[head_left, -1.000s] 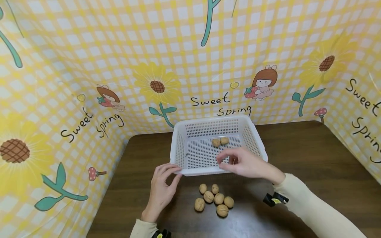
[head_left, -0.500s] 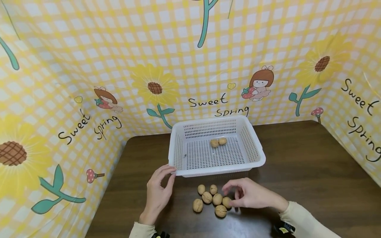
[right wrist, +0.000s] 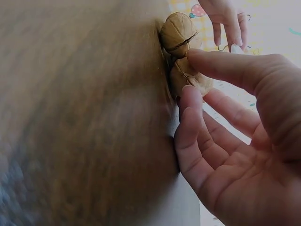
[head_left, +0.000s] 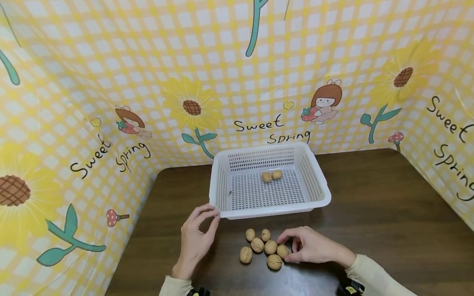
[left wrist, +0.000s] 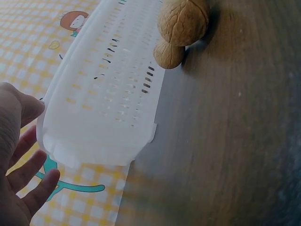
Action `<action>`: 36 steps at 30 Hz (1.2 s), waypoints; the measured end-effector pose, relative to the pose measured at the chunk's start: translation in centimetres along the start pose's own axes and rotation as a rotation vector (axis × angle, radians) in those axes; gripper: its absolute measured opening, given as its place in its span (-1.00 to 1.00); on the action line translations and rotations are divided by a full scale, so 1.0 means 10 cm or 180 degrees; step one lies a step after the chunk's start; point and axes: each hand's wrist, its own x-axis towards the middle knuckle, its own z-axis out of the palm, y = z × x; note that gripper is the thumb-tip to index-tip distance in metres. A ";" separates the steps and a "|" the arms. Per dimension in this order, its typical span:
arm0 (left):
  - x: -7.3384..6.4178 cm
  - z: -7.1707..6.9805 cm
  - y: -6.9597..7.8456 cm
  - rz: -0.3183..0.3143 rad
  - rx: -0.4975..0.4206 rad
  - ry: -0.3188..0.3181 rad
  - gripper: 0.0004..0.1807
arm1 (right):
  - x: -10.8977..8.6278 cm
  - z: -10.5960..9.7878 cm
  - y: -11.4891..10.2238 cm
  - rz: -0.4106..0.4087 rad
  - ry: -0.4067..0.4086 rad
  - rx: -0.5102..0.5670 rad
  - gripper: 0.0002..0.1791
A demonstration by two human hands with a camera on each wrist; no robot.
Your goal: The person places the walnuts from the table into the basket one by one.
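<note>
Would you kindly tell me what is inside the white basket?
Two walnuts sit side by side in the white basket, with a dark speck toward the left. The patch of floor beneath the walnuts is covered.

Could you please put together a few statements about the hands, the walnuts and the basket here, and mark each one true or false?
1. Two walnuts lie inside the white basket. True.
2. The right hand has its thumb and a finger at a walnut on the table. True.
3. The left hand touches the basket's near left corner. True.
4. The basket holds more walnuts than the table. False: two are in the basket and seven are on the table.
5. The basket is tipped onto its side. False: it stands upright.
6. The right hand is inside the basket. False: it is in front of it, at the walnuts on the table.
</note>
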 end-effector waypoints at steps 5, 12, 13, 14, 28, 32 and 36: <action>0.00 0.01 0.01 0.0048 0.0028 0.0027 -0.81 | -0.01 0.00 0.01 0.0023 -0.0030 -0.0005 -0.64; -0.02 0.04 0.01 0.0265 0.0043 0.0155 -0.78 | 0.00 -0.01 0.02 0.0061 -0.0035 0.0039 -0.67; -0.02 0.04 0.01 0.0295 0.0043 0.0155 -0.78 | 0.00 -0.01 0.02 0.0057 -0.0033 0.0054 -0.67; -0.03 0.05 0.01 0.0309 0.0042 0.0144 -0.77 | 0.00 -0.01 0.02 0.0060 -0.0031 0.0079 -0.68; -0.03 0.07 0.03 0.0289 0.0091 0.0008 -0.77 | -0.03 -0.04 -0.04 0.0110 -0.0032 0.0419 -0.69; -0.02 0.07 0.03 0.0225 0.0089 -0.0038 -0.78 | -0.04 -0.10 -0.13 0.0109 -0.0011 0.0353 -0.68; -0.03 0.03 0.03 0.0293 0.0114 0.0056 -0.75 | 0.01 -0.17 -0.25 0.0077 0.0035 0.0155 -0.67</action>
